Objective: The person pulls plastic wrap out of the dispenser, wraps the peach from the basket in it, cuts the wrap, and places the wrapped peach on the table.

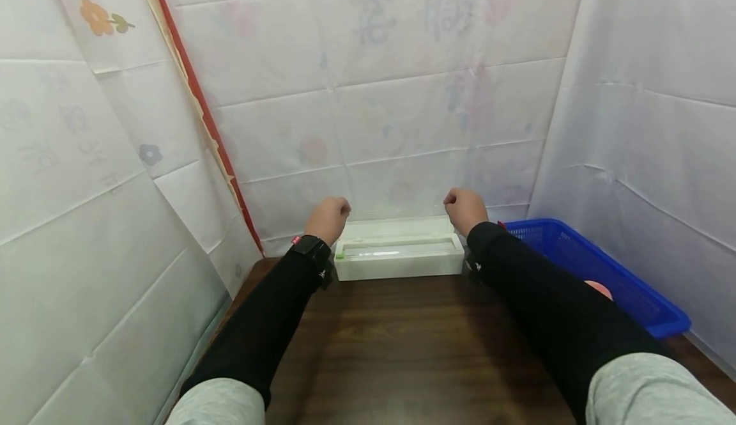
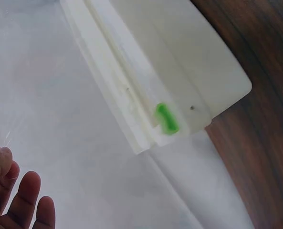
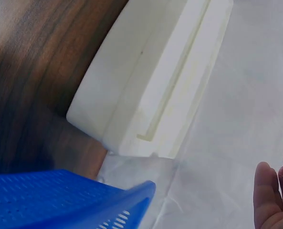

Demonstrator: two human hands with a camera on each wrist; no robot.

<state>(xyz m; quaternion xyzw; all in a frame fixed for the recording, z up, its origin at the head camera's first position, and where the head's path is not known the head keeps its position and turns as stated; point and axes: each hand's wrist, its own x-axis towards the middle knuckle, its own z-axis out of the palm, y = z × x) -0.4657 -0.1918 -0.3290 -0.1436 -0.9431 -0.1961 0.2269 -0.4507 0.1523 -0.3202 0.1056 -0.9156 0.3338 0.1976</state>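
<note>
A long white cling film dispenser (image 1: 399, 268) sits at the far edge of the brown table, its narrow window facing up and its lid raised behind. At its left end is a small green slider (image 2: 166, 118). My left hand (image 1: 329, 218) is above the left end and pinches clear cling film (image 2: 8, 137) between thumb and forefinger; thin glints show at the fingertips. Above the right end, my right hand (image 1: 467, 209) has thumb and forefinger together on the film's other side. The film between both hands is nearly invisible against the white sheet.
A blue perforated basket (image 1: 650, 297) stands at the right, partly behind my right sleeve, with a round pinkish thing (image 1: 600, 289) in it. White sheets (image 1: 402, 92) hang close behind the dispenser and on both sides. The brown table (image 1: 414, 348) stretches toward me.
</note>
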